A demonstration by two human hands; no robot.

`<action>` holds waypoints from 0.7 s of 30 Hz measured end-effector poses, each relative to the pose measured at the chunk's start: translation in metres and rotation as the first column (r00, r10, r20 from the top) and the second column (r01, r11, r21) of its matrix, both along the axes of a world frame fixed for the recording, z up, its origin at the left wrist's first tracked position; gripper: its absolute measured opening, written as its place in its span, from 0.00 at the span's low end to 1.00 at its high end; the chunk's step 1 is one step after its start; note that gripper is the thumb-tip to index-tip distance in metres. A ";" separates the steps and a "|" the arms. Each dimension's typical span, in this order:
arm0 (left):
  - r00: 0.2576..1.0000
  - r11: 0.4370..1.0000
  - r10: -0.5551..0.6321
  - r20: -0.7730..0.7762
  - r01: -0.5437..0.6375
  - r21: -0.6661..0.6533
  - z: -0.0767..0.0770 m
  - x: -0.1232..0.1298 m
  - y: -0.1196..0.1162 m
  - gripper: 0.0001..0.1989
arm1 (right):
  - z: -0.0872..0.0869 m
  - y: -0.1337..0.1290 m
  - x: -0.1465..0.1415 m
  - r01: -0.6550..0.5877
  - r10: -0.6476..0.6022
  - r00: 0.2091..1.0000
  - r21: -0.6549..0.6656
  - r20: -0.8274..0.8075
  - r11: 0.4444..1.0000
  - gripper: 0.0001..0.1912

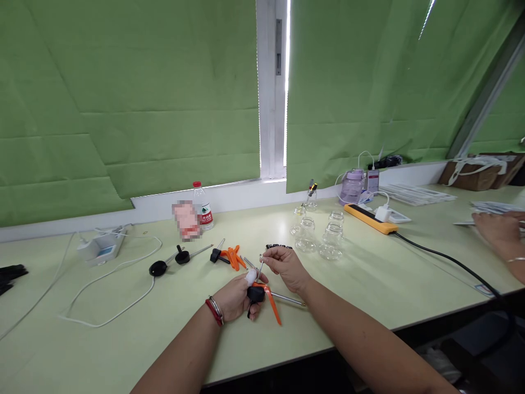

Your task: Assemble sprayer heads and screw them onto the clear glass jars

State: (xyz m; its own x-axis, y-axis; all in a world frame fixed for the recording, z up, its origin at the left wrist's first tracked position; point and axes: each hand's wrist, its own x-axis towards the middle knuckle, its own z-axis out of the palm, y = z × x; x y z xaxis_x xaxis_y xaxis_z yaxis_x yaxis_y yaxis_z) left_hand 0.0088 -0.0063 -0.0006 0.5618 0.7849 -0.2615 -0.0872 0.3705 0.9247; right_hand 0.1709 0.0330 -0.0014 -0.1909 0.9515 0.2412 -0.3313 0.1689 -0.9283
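Observation:
My left hand point(233, 298) is closed around an orange spring clamp point(272, 307) with a black round piece point(256, 294) on it. A long metal rod point(289, 299) sticks out of the assembly to the right, under my right wrist. Thumb and fingertips of my right hand point(287, 267) pinch the upper end of a thin upright metal rod point(260, 269) that rises from the left hand's grip. Something white covers my left thumb. Just beyond lies a second orange clamp point(233, 257) with a black round part. Further left are two more black round pieces, one with a rod point(200, 250).
Several clear glass flasks point(331, 244) stand right of my hands. Behind them are an orange power strip point(371, 219) and a purple bottle point(353, 189). A water bottle point(206, 210) stands at the back; a white cable point(118, 268) loops at left. Another person's hand point(498, 232) is far right.

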 end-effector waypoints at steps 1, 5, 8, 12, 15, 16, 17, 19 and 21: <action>1.000 1.000 -0.001 0.002 0.001 0.001 0.000 0.000 0.000 0.21 | 0.000 0.000 0.000 -0.001 0.001 1.000 0.000 -0.002 1.000 0.10; 1.000 1.000 -0.007 0.010 0.006 0.002 -0.002 0.000 0.000 0.21 | 0.000 0.000 0.000 -0.001 0.001 1.000 -0.005 -0.002 1.000 0.10; 1.000 1.000 -0.002 0.011 0.002 -0.004 -0.001 0.000 0.000 0.21 | 0.001 -0.001 0.000 -0.002 0.002 1.000 -0.008 -0.006 1.000 0.10; 1.000 1.000 -0.002 0.008 0.002 -0.006 0.000 0.000 -0.001 0.21 | 0.001 -0.001 0.000 -0.005 0.005 1.000 -0.002 -0.004 1.000 0.10; 1.000 1.000 -0.012 0.018 0.012 -0.003 -0.001 0.000 -0.001 0.21 | 0.001 -0.001 -0.001 -0.003 0.003 1.000 -0.004 -0.002 1.000 0.10; 1.000 1.000 -0.015 0.023 0.015 0.000 -0.001 0.000 -0.001 0.21 | 0.001 -0.001 -0.001 -0.001 0.001 1.000 -0.006 -0.001 1.000 0.10; 0.999 1.000 -0.019 0.026 0.019 0.003 -0.001 0.000 0.000 0.21 | 0.001 -0.001 -0.001 0.001 -0.001 1.000 -0.009 0.001 1.000 0.10; 0.999 1.000 -0.020 0.026 0.020 0.007 -0.001 0.000 0.000 0.22 | 0.000 -0.001 -0.001 0.004 -0.004 1.000 -0.014 0.008 1.000 0.10; 1.000 1.000 -0.018 0.022 0.018 0.004 -0.001 0.000 0.000 0.23 | 0.000 -0.001 -0.001 0.007 -0.007 1.000 -0.016 0.013 1.000 0.10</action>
